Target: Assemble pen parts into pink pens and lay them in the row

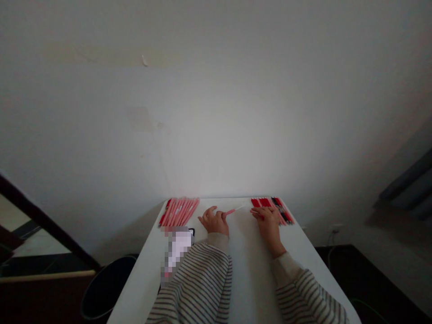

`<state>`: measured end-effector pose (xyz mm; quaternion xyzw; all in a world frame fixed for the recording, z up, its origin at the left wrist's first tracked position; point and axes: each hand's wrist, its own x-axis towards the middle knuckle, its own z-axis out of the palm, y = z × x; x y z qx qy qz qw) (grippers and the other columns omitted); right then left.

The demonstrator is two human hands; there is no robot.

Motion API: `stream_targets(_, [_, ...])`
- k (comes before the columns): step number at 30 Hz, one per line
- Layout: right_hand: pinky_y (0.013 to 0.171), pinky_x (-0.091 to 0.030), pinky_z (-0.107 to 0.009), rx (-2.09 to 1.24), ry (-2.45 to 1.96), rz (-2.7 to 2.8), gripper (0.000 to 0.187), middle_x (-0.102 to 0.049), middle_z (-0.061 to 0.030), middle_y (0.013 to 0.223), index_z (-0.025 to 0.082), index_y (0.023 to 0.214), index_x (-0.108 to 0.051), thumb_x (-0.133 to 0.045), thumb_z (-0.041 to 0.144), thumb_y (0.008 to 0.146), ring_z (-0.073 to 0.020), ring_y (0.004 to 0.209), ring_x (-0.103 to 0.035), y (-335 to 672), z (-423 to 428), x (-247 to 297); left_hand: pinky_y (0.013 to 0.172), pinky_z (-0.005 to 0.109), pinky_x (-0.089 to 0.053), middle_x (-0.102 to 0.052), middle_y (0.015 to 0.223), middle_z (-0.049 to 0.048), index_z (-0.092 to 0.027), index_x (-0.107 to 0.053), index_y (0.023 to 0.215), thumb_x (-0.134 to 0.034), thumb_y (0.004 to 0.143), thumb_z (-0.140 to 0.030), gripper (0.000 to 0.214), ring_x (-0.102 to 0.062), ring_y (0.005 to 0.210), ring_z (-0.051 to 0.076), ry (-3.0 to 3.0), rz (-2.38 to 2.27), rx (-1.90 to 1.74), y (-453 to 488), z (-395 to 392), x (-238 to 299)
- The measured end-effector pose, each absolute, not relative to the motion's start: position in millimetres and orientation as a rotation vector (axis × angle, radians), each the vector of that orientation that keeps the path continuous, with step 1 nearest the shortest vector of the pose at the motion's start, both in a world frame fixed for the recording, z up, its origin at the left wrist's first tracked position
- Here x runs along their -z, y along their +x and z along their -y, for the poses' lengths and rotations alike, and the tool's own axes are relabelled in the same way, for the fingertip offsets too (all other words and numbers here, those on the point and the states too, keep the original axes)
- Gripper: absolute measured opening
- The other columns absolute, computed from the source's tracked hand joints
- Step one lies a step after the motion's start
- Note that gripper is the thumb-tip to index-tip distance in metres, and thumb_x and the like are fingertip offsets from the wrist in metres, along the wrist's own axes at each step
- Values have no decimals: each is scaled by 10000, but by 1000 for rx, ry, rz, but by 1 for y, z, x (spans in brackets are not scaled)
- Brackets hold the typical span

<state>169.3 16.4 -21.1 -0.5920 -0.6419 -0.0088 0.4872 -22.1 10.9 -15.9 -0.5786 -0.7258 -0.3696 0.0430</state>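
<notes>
My left hand (215,222) is closed in a pinch between thumb and index finger, its other fingers loosely raised. It holds a slim pink pen-like stick (230,211) whose pale, thin end points right towards my other hand. My right hand (269,225) rests at the near left side of a row of red and black pen-like pieces (282,210). Its fingers are bent together, with a small reddish bit at the tips too small to name. On the left lies a fan of several pink pen-like sticks (180,211), with red ones at its outer edge.
Everything lies on a narrow white table (246,279) against a pale wall (216,112). A phone-like object (191,232), mostly blurred out, lies beside my left forearm. A dark bin (108,288) stands on the floor at left. A cable (330,256) hangs at right.
</notes>
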Motion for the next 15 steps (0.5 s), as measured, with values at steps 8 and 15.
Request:
stream_targets(8, [885,-367,-452,-11,-1433,1613,247,-703,-77,919,243,880,-738,-522,357,847,-263,974,-507,166,-16,22,1046,644,-260,-607,1200,99,-162,-657,840,-459,834,-290,235,-460,1173,305,-1595,2277,1066,-20,-4,6])
stream_targets(15, [874,-362,-448,-16,-1444,1626,242,-700,-75,940,246,895,-738,-533,365,845,-268,992,-498,163,-15,24,1077,645,-217,-564,1234,120,-143,-659,916,-426,832,-310,298,-411,1232,314,-1600,2346,844,-13,3,1])
